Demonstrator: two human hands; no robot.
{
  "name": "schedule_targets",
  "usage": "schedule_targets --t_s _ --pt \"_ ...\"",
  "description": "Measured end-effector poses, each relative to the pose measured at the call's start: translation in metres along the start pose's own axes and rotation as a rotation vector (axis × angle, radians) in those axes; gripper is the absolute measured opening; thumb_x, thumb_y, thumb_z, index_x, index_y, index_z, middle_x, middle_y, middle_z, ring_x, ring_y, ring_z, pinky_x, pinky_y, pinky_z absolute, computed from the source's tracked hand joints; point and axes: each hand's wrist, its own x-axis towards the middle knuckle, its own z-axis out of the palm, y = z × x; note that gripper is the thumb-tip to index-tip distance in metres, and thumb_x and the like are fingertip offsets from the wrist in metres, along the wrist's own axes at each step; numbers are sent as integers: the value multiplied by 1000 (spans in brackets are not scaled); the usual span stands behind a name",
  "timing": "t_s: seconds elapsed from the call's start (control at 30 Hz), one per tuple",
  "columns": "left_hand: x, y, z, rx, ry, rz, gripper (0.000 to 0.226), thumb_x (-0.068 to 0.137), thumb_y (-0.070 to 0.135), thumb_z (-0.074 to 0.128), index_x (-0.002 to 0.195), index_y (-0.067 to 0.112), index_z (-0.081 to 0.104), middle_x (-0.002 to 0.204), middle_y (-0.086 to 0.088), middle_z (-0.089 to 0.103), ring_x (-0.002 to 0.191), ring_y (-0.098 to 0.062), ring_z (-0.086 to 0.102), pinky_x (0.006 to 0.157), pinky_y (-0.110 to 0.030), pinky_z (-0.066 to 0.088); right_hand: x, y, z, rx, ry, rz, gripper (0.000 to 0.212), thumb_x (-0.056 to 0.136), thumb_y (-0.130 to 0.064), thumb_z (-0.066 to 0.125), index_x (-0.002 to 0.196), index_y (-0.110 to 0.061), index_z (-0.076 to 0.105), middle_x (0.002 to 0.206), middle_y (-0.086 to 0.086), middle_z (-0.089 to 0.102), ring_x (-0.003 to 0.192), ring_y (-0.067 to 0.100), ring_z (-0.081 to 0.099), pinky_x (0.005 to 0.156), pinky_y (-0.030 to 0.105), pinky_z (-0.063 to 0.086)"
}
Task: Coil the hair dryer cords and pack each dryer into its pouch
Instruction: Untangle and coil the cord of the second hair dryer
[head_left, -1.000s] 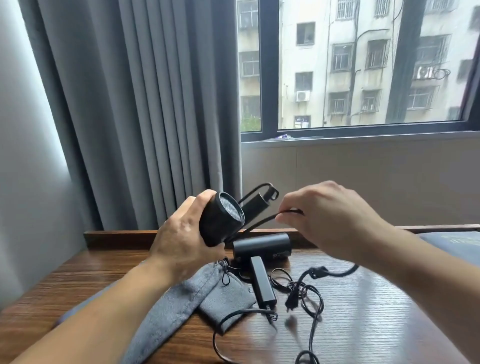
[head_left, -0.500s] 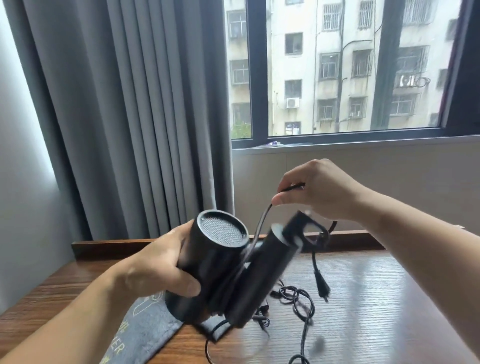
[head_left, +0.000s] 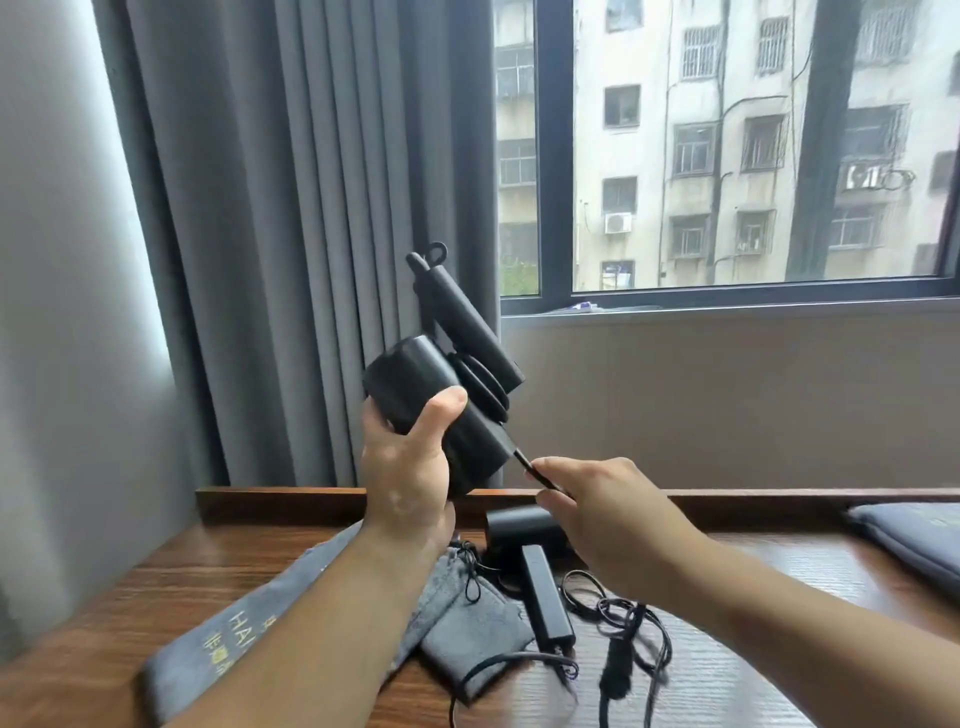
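Centre frame, the left hand (head_left: 405, 467) grips a dryer (head_left: 415, 384) with some turns of cord (head_left: 485, 387) wound on it, the right hand (head_left: 613, 519) pinching the slack — seemingly mid-coil — while the second dryer (head_left: 522, 525), its loose cord (head_left: 626, 618) and flat pouches (head_left: 467, 631) lie lower centre, nothing packed.

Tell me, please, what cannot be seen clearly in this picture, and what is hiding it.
All in the head view:
- The second dryer: barrel partly behind the right hand.
- The cord: its run past the pinch is hidden inside the right hand.
- The plug: motion-blurred.
- The dark pouch: cut off by the right edge, blurred.
- The lettered pouch: print partly under the left forearm.
- The held dryer: lower end behind the left hand.
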Motion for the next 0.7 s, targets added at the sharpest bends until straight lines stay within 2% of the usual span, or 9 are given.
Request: schedule_targets --t_s 0.07,0.13,0.23,0.3,0.37,0.43,0.53,0.63,0.7 --pt "-3 -1 -5 226 25 142 53 80 13 84 124 15 55 96 -5 68 82 -14 71 66 -28 61 -8 -6 1 -59 -51 35 19 105 -34 45 112 -25 60 90 4 69 82 28 60 76 42 51" --pt "-4 -3 -14 547 35 267 63 76 13 86 128 18 52 92 4 68 76 -2 69 60 -14 55 -14 -11 -10 -73 -102 72 21 105 -37 44 101 -23 60 80 0 64 76 25 57 73 42 50" --pt "-7 -12 -32 881 -92 398 84 65 24 90 136 32 45 109 6 65 93 -9 65 77 -20 58 -24 -20 -29 -126 -169 72 27 103 -39 48 92 -20 64 75 -1 62 73 20 55 73 39 49" --pt "-5 -19 -42 1024 -210 497 90 62 26 89 140 31 45 119 7 62 100 -9 60 85 -8 49 -29 -24 -38 -222 -213 59 29 102 -39 47 88 -17 61 74 2 62 71 21 56 72 40 51" --pt "-7 -19 -44 1155 -348 552 90 63 29 86 142 32 44 122 9 59 100 -7 57 84 -2 44 -29 -21 -47 -336 -222 33 26 100 -37 46 89 -19 60 77 0 63 76 25 59 73 42 54" --pt "-12 -16 -43 1275 -465 582 87 64 34 81 141 36 42 116 14 58 97 -7 57 85 -15 52 -27 -14 -59 -438 -228 -25 18 100 -33 48 91 -23 60 79 -4 62 79 26 61 73 43 56" --pt "-18 -1 -39 1299 -587 450 82 61 35 79 134 46 43 110 18 59 98 -7 59 83 -27 55 -25 -1 -77 -607 -228 -135 7 100 -29 52 96 -29 58 75 -10 57 72 19 58 66 38 57" --pt "-19 16 -36 1189 -807 180 84 58 20 87 127 49 50 105 18 64 98 -6 63 74 -17 53 -26 9 -94 -682 -306 -198 11 103 -36 50 110 -39 58 80 -19 55 78 12 58 64 30 54" --pt "-20 22 -34 1194 -962 37 85 59 15 89 127 50 51 99 23 63 92 -3 65 64 -15 53 -24 11 -102 -651 -332 -193 12 103 -46 49 110 -43 58 85 -19 59 88 14 61 67 32 53"
